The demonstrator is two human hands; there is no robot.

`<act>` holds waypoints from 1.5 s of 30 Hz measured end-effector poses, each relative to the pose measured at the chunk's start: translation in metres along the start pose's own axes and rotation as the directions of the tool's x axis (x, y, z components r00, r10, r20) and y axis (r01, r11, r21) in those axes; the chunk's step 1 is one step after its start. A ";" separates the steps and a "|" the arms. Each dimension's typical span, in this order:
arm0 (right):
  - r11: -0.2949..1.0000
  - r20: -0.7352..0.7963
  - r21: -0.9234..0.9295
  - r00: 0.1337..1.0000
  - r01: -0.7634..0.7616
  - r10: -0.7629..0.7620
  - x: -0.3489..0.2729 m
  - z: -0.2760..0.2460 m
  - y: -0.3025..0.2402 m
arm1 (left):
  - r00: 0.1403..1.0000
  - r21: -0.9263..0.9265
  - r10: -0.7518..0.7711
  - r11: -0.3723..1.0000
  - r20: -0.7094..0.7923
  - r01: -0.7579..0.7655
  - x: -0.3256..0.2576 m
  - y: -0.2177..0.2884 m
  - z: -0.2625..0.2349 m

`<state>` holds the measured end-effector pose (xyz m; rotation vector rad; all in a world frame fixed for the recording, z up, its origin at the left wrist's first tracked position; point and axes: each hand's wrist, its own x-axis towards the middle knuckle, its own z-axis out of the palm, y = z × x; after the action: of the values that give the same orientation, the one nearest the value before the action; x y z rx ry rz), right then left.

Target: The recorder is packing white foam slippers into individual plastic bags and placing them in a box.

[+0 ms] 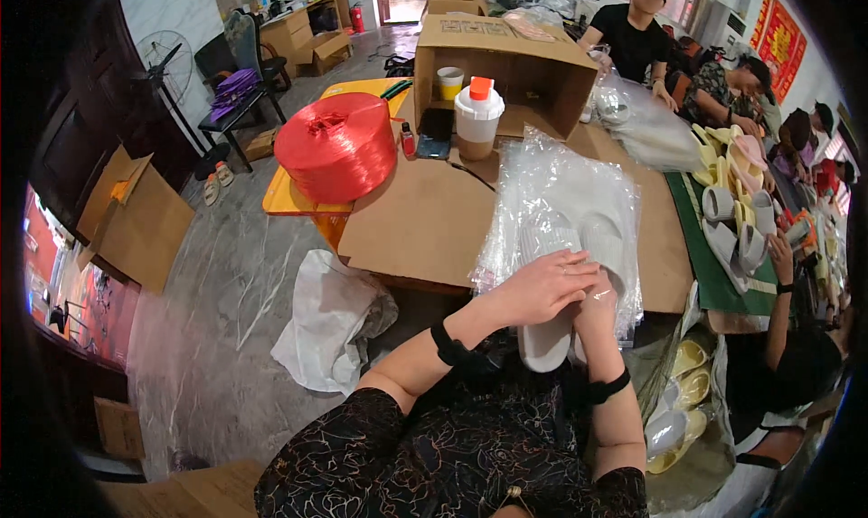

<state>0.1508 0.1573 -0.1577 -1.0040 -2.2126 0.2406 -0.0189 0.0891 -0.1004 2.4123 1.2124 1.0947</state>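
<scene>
The head view shows a pair of pale slippers [548, 346] at the near edge of the cardboard-topped counter [416, 238], lying toes away from the person over a stack of clear bags [570, 170]. The heel of the left slipper reaches out past that edge. Whether the toes are under a layer of film or simply on top of it, I cannot tell.

The left hand [547, 287] comes across the pair, its fingers close together and meeting the right hand [594, 308] over the right slipper. The right hand's fingers are mostly covered; I cannot tell whether either hand is clamped on anything.

To do this well, I would keep the soles level and the two slippers side by side, toes even, so neither rides over the other. The overhanging heels call for support from beneath. Thin film tends to cling, so a light, flat touch should beat a pinch, and only the top bag should be lifted. The red twine roll [339, 147], by the far left corner, is well out of the way.
</scene>
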 end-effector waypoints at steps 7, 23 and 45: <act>0.966 0.010 -0.151 0.976 -0.211 0.215 0.049 0.019 0.019 | 0.996 0.051 -0.049 0.997 -0.074 0.053 -0.003 -0.003 -0.014; 0.974 -0.057 0.161 0.983 -0.161 0.172 0.081 0.049 0.038 | 0.968 0.006 -0.239 0.971 -0.073 0.240 -0.024 -0.019 -0.024; 0.711 -0.111 0.455 0.758 -0.536 0.642 -0.038 -0.009 0.090 | 0.734 0.214 -0.584 0.713 -0.346 0.668 -0.059 -0.085 0.003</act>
<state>0.2285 0.1905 -0.2085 -1.3947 -1.4458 0.7734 -0.0904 0.0980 -0.1756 1.7844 2.2491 1.0405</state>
